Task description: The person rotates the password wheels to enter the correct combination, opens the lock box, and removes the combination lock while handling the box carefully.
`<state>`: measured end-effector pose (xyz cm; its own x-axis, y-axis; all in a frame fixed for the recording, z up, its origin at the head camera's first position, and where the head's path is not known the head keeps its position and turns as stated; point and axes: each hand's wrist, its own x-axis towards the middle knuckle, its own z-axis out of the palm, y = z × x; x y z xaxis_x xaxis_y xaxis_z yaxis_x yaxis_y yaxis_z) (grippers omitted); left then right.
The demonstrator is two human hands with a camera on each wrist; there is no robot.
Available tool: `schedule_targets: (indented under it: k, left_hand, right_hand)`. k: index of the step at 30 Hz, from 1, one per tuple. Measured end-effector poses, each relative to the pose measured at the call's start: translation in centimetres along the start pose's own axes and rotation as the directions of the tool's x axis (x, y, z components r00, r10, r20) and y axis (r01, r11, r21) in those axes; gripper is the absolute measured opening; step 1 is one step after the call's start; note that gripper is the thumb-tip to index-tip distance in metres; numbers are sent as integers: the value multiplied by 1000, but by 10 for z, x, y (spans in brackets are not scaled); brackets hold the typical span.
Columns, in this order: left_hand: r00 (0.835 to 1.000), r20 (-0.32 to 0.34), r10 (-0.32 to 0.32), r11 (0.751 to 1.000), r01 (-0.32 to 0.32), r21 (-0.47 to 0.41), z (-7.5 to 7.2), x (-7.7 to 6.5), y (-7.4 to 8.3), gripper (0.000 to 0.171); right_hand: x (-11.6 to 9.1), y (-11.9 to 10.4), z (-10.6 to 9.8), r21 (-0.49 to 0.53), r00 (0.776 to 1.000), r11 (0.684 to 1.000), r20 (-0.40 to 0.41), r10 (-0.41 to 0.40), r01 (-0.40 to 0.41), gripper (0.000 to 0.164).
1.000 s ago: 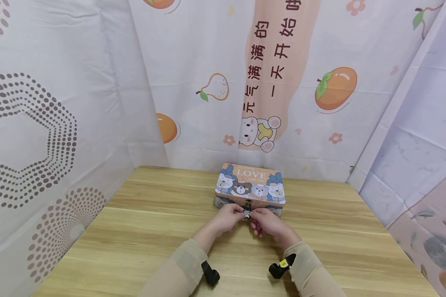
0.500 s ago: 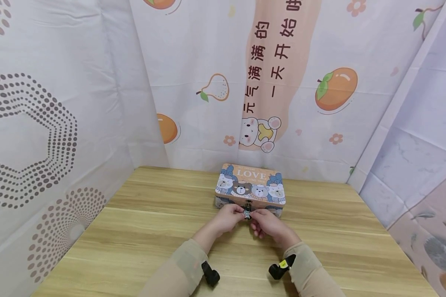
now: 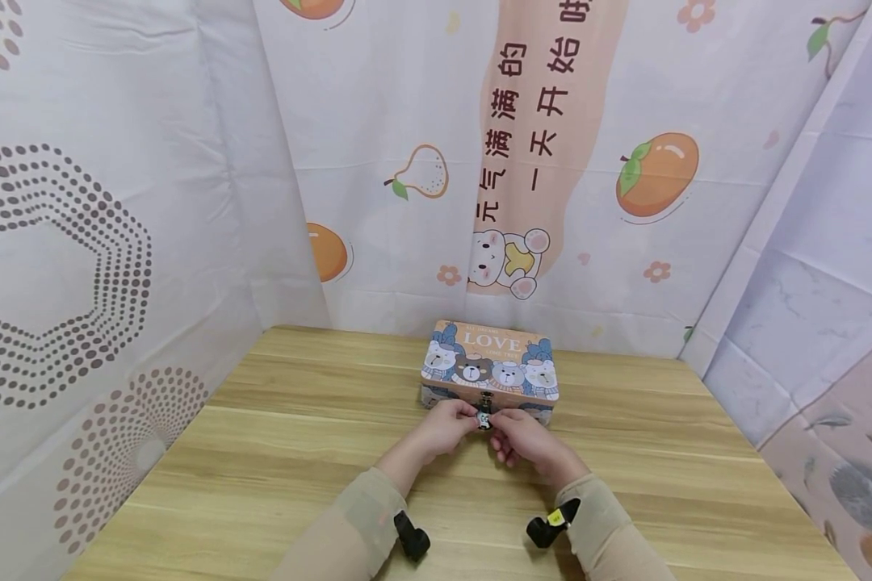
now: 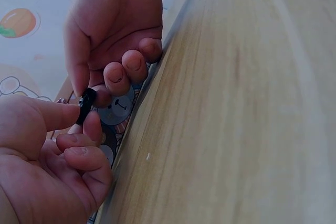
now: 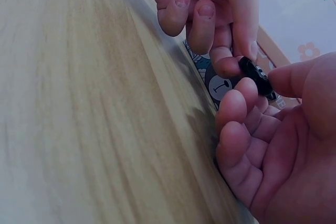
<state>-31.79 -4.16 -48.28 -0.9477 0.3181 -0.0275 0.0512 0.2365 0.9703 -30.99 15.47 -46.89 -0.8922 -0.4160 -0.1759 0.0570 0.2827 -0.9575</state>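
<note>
A tin box [image 3: 490, 355] printed with bears and the word LOVE stands on the table, its lid down. At the clasp [image 3: 486, 397] on its front is a small black padlock [image 3: 484, 420] with a light-coloured face. My left hand [image 3: 445, 426] pinches the padlock from the left between thumb and forefinger. From the other side my right hand [image 3: 526, 438] pinches it too, its other fingers loosely curled below. Both wrist views show the black padlock [image 4: 86, 103] between the fingertips of the two hands. Its face is too small to read, and fingers cover part of it.
The wood-grain table [image 3: 298, 452] reaches out on both sides of the box. Close behind the box hangs a fruit-printed curtain [image 3: 378, 266], with further curtains at left and right. Black wrist cameras [image 3: 411, 535] are strapped to both sleeves.
</note>
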Motion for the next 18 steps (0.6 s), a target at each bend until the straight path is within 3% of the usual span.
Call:
schedule_targets:
  k: [18]
  left_hand:
    - [1000, -3, 2, 1000, -2, 10, 0, 0, 0, 13]
  right_hand:
    - [-6, 2, -15, 43, 1000, 999, 8, 25, -26, 34]
